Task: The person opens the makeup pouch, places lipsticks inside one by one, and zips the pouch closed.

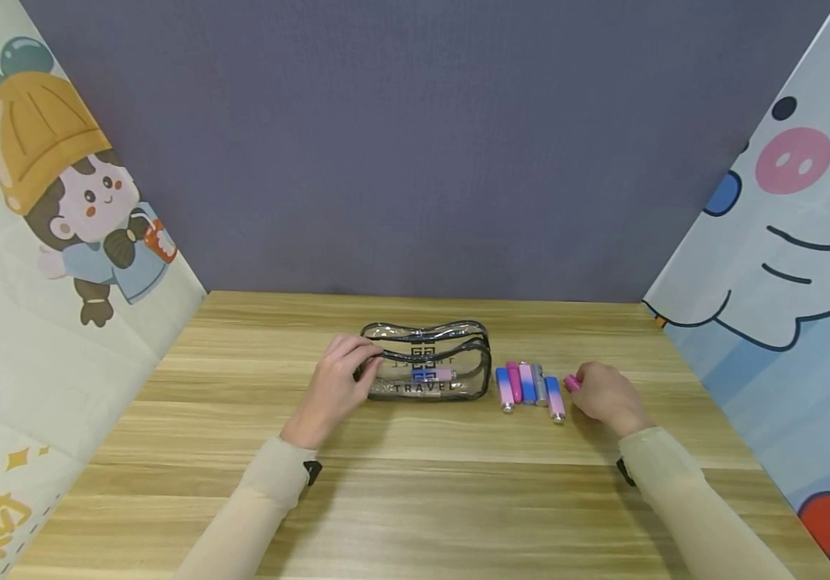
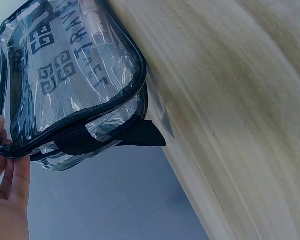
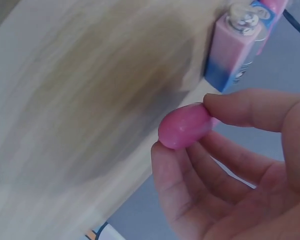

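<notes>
A clear travel pouch (image 1: 422,388) with black trim and dark lettering stands on the table, its top gaping. My left hand (image 1: 335,383) pinches the trim at its upper left corner; the left wrist view shows thumb and fingers on that piping (image 2: 20,152). Inside the pouch lies a blue-and-pink tube (image 1: 444,374). My right hand (image 1: 607,395) holds a small magenta tube (image 3: 184,126) with a rounded end between thumb and fingertips, just right of a row of tubes. That row has blue-and-pink bottles (image 1: 555,399), another magenta tube (image 1: 514,383) and a grey one (image 1: 540,385).
The wooden table (image 1: 415,499) meets a dark grey panel (image 1: 415,161) at the back. Cartoon-printed sheets flank it, one on the left (image 1: 23,322) and another on the right (image 1: 821,322). The tube row sits close to the pouch's right end.
</notes>
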A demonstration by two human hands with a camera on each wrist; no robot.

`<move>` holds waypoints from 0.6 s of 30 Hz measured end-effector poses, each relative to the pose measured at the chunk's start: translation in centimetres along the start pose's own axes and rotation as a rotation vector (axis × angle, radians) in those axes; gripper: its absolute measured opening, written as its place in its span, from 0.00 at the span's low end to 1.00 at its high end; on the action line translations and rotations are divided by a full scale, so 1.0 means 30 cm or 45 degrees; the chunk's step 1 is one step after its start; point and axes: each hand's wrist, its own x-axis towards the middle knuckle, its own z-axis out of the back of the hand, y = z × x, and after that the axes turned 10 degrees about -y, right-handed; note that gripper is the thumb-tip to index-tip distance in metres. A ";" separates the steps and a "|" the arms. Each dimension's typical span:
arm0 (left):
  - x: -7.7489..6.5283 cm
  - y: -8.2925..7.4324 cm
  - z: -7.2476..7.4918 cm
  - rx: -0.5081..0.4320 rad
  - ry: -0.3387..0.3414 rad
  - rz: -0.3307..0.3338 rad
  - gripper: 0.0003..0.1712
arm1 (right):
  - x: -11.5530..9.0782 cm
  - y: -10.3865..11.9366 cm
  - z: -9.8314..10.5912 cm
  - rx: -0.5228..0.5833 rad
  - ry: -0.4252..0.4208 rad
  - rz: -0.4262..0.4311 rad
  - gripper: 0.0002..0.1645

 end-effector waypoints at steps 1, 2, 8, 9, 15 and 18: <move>0.000 0.000 0.000 0.001 0.000 0.000 0.10 | -0.001 0.004 0.001 -0.004 -0.007 0.005 0.16; 0.000 0.000 0.001 0.001 0.000 -0.002 0.10 | -0.002 0.008 0.003 -0.010 -0.013 0.012 0.17; 0.002 0.000 0.001 -0.001 -0.007 -0.016 0.10 | -0.004 0.030 0.010 -0.014 -0.034 0.030 0.21; 0.002 0.000 0.001 -0.001 -0.007 -0.017 0.10 | -0.003 0.033 0.010 -0.012 -0.037 0.031 0.21; 0.001 0.002 -0.001 -0.006 -0.006 -0.016 0.10 | -0.010 0.054 0.013 -0.001 -0.063 0.047 0.23; 0.001 0.002 -0.001 -0.010 -0.010 -0.021 0.10 | -0.014 0.065 0.019 0.009 -0.066 0.060 0.24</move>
